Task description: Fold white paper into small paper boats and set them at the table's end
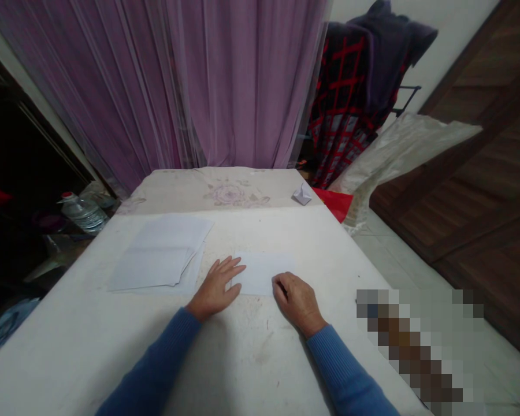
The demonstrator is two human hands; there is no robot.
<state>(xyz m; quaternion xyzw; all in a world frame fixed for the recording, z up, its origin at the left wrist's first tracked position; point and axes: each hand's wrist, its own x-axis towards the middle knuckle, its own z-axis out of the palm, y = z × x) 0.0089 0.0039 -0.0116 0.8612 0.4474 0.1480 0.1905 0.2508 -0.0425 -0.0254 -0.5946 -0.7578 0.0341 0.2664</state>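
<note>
A white sheet of paper [255, 271] lies flat on the table in front of me. My left hand [219, 284] rests at its left edge, fingers spread and fingertips over the paper. At the lower right part of the sheet, my right hand [298, 297] is closed with its fingers curled under. Whether those fingers pinch the paper or something else is hidden. To the left lies a loose stack of white paper sheets [156, 254]. A small folded paper piece [302, 194] stands at the table's far right corner.
The table [251, 358] has a pale cover with a printed flower. Purple curtains [242, 86] hang behind it. A clear plastic bottle [84, 211] stands off the left side. A red item [335, 202] and a whitish plastic bag [398, 150] are past the right edge.
</note>
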